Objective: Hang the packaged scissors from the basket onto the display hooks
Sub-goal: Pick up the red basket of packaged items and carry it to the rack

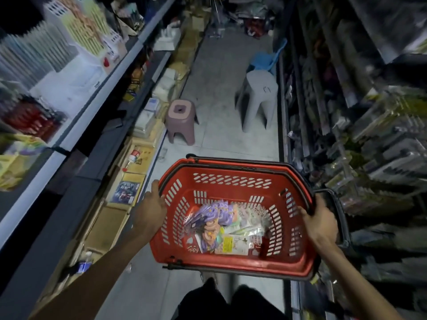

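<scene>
A dim, narrow aisle with a pale grey floor point(219, 139) lies between white-edged shelves point(76, 75) left and dark, blurred racks point(346, 107) right. A low pink plastic stool point(181, 121) stands near; farther off are a tall grey plastic stool point(258, 98) and perhaps a blue plastic chair point(268, 58).

A single wide-angle view looks from head height forward and steeply down a narrow shop aisle. The red slotted plastic shopping basket point(231, 192) sits low in the middle of the frame, close under the lens, its inside seen from above. Beyond the basket the pale grey tiled floor point(219, 65) runs off toward the top edge. Left of the basket the white-edged shelving point(92, 88) and right of it the dark racks point(346, 112) splay outward, blurred. Directly below the basket are the person's dark-clad legs point(231, 301).
</scene>
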`<state>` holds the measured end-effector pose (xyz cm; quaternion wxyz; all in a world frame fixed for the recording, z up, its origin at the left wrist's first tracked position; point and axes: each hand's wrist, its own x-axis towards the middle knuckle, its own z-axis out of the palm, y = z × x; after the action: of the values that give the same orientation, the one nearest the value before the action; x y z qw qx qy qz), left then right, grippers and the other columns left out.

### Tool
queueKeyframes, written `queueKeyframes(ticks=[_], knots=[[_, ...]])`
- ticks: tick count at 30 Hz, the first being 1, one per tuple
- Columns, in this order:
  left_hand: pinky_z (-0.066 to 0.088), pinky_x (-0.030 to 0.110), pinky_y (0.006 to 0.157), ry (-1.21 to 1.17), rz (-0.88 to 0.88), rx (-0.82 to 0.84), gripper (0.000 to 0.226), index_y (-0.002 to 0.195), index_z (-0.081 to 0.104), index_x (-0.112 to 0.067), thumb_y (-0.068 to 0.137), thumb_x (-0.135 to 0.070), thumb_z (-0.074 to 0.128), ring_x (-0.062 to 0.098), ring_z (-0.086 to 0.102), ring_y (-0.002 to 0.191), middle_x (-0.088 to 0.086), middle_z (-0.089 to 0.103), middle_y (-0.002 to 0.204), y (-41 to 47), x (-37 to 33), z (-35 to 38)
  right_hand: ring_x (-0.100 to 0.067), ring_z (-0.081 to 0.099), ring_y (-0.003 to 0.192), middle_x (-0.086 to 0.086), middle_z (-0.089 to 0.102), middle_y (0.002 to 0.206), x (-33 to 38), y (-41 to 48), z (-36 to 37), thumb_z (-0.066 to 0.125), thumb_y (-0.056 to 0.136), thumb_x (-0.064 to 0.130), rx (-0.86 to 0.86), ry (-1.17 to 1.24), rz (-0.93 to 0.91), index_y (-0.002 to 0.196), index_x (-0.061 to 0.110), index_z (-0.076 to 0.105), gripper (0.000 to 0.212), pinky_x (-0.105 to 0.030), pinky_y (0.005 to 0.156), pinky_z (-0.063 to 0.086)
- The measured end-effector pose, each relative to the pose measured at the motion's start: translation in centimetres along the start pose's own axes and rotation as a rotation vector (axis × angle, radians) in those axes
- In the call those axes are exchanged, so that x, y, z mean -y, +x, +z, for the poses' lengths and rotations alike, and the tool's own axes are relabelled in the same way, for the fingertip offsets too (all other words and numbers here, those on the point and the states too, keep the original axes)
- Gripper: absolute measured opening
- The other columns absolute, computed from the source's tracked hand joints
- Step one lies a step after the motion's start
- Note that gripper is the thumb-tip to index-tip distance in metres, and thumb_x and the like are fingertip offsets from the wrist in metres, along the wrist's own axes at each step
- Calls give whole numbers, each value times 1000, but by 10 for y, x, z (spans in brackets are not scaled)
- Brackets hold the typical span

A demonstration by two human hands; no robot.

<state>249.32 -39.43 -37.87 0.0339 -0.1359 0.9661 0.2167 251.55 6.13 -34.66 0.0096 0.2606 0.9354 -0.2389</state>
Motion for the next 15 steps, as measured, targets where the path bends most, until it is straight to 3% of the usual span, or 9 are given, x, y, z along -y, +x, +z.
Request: queueKeyframes(ticks=[4,8,11,15], knots=[[61,53,73,22,30,10,45,149,24,-28,107,-33,39,35,70,84,14,66,107,76,-24,-12,-47,72,90,-26,73,105,34,52,14,68,94,43,-25,-11,43,144,20,39,62,-54,78,60],[61,55,77,20,74,36,43,147,26,-26,106,-33,40,38,70,85,17,66,108,157,-56,-14,-49,70,98,-30,71,114,60,106,23,69,95,38,-51,4,91,151,16,38,68,-52,80,56],[62,56,79,33,105,55,48,145,29,-26,103,-48,34,36,72,85,15,68,109,215,-87,-8,-49,69,100,-29,70,116,71,153,35,69,95,37,-54,10,128,151,14,38,68,-53,84,57],[60,47,75,12,152,67,76,144,35,-25,89,-75,19,31,73,83,10,69,107,298,-132,8,-52,68,101,-32,68,117,85,233,54,68,95,39,-27,-4,190,150,12,39,67,-54,85,54]])
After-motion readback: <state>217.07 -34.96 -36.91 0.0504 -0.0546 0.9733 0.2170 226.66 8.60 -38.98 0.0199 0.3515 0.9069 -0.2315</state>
